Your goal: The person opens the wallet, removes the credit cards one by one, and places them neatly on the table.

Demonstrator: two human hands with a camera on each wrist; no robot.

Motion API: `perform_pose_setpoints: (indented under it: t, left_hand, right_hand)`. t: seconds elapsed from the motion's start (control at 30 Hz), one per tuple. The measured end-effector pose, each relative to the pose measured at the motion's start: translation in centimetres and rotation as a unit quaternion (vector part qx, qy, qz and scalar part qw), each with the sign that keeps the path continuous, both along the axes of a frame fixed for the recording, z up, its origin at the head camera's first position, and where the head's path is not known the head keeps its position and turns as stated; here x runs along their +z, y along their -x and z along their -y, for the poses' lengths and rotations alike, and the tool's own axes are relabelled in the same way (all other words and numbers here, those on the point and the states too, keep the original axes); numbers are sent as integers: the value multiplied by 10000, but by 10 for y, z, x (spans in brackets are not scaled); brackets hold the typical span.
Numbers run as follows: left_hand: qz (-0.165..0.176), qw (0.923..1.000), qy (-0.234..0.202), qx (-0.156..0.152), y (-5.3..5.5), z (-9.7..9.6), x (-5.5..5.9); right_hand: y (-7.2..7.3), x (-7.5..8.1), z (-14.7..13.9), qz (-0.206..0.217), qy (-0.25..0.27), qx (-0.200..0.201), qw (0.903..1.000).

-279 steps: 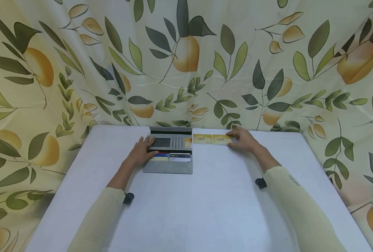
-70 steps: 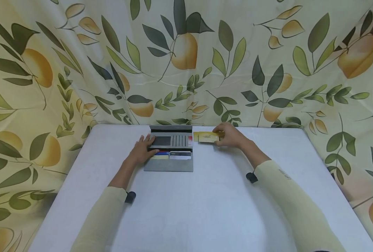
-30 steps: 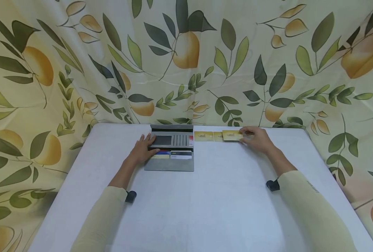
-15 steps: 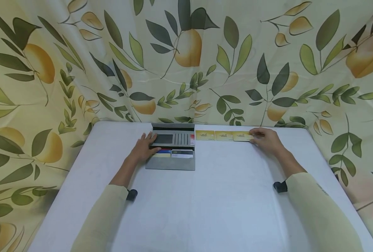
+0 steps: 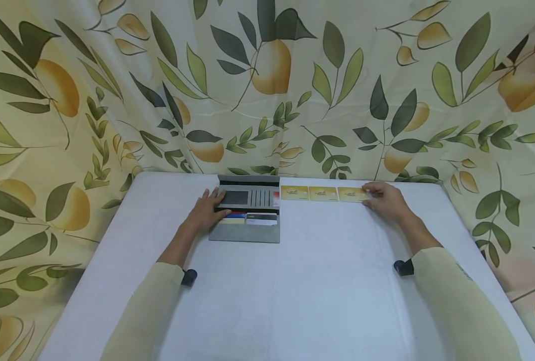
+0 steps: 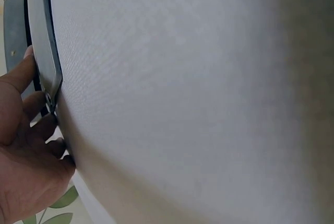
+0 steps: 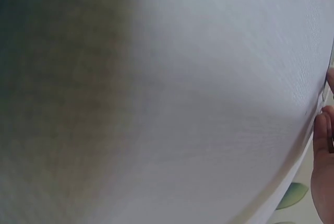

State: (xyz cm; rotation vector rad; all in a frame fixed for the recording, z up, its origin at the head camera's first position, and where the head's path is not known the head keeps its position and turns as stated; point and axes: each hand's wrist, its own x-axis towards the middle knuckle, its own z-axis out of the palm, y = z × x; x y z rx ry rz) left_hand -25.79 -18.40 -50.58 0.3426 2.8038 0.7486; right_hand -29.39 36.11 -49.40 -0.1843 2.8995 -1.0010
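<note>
An unfolded grey wallet (image 5: 244,232) lies at the table's far side, with several cards in its pockets, among them a black-and-white card (image 5: 261,219) and a red-and-white card (image 5: 276,199). My left hand (image 5: 203,210) rests on its left edge, fingers spread; the left wrist view shows the fingers against the wallet's side. Right of the wallet, three gold-yellow cards lie flat in a row: the first card (image 5: 294,193), the middle card (image 5: 323,193) and the last card (image 5: 350,194). My right hand (image 5: 388,201) pinches the last card's right end between thumb and fingers.
The white table (image 5: 267,296) ends just behind the wallet and cards. Behind it hangs a curtain (image 5: 267,125) printed with fruit and leaves. A small black device (image 5: 189,277) sits at the left wrist, another black device (image 5: 403,267) at the right.
The right hand has carried a gold-yellow card rightward from beside the wallet and laid it at the row's right end, making two cards three. The left hand has stayed on the wallet.
</note>
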Motion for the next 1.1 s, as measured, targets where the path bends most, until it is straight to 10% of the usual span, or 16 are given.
perform_pose_setpoints:
  t: [1.1]
  left_hand:
    - [137, 9999, -2, 45, 2, 0, 0]
  right_hand:
    - [7, -5, 4, 9, -334, 225, 9992]
